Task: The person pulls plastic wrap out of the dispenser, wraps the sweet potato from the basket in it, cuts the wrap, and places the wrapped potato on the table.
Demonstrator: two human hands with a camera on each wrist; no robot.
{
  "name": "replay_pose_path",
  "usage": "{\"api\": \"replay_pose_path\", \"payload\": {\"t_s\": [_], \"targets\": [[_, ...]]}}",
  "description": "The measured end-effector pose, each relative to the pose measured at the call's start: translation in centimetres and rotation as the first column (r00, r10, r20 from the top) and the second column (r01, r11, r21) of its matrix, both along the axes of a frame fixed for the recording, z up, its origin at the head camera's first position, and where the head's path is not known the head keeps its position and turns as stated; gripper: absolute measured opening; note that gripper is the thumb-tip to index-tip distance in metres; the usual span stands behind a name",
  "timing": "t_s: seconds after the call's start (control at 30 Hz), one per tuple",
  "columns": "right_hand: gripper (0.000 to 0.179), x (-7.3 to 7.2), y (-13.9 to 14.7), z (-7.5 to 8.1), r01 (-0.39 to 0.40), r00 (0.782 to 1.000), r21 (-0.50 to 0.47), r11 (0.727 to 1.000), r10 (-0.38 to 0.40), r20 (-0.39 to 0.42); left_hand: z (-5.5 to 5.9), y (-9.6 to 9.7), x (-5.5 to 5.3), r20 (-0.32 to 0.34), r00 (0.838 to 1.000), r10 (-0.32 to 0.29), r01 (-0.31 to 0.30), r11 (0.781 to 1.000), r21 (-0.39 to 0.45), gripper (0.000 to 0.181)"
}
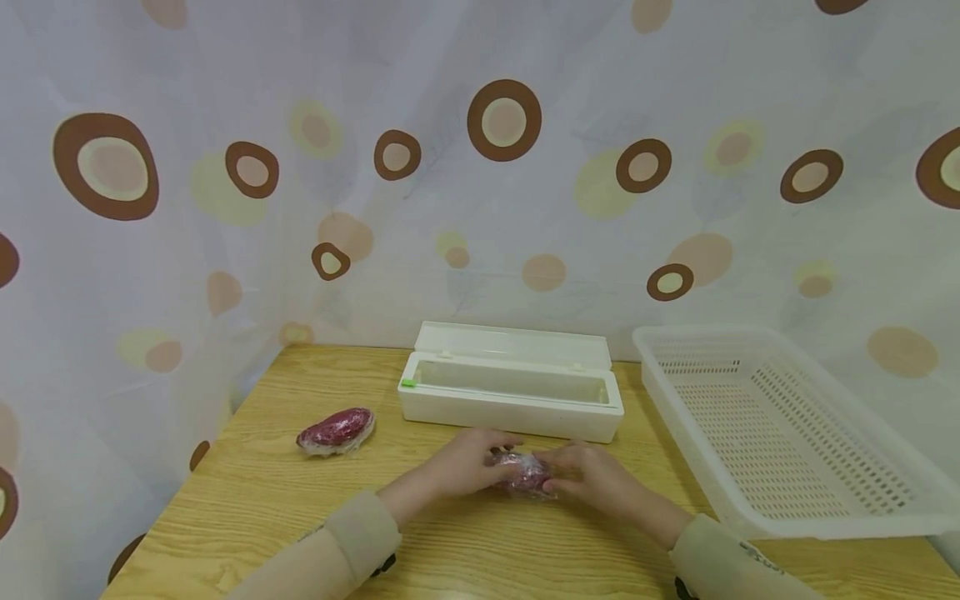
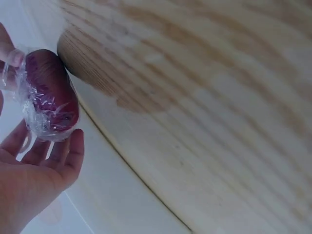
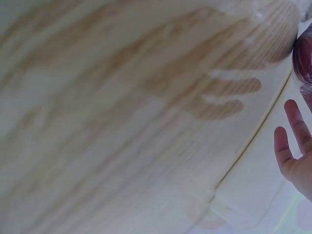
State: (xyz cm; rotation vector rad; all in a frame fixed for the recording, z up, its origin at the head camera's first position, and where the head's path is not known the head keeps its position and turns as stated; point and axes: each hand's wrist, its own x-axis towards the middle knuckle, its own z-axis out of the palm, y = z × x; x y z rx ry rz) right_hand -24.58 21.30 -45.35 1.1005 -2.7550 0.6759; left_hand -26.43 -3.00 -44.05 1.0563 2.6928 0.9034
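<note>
A reddish-purple sweet potato (image 1: 527, 473) in crinkled clear cling film lies between both hands on the table, in front of a long white box. My left hand (image 1: 480, 462) holds one end, its fingertips against the film in the left wrist view, where the potato (image 2: 52, 90) shows its smooth side. At the other end, the thumb and fingers of my right hand (image 1: 588, 475) pinch the wrapped edge. In the right wrist view two fingers of this hand (image 3: 300, 151) stand out straight, and the potato is cut off by the frame.
The white box (image 1: 510, 415) stands with its lid (image 1: 513, 343) raised and a green piece (image 1: 408, 383) on its left rim. A second wrapped sweet potato (image 1: 337, 431) lies to the left on the wooden table (image 1: 247, 500). At the right is a white plastic basket (image 1: 690, 433).
</note>
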Motion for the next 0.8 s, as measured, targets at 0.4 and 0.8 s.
{"api": "replay_pose_path", "payload": {"t_s": [0.4,0.8], "targets": [[0.046,0.10,-0.33,0.28,-0.014,0.999,0.034,0.999,0.015,-0.033,-0.45,0.29,0.01,-0.083,0.996,-0.018,0.012,0.997,-0.072,0.051],[0.051,0.09,-0.93,-0.02,-0.002,0.996,0.074,0.997,0.009,-0.090,-0.70,0.05,-0.39,0.000,1.000,-0.009,0.009,0.999,-0.048,0.057]]}}
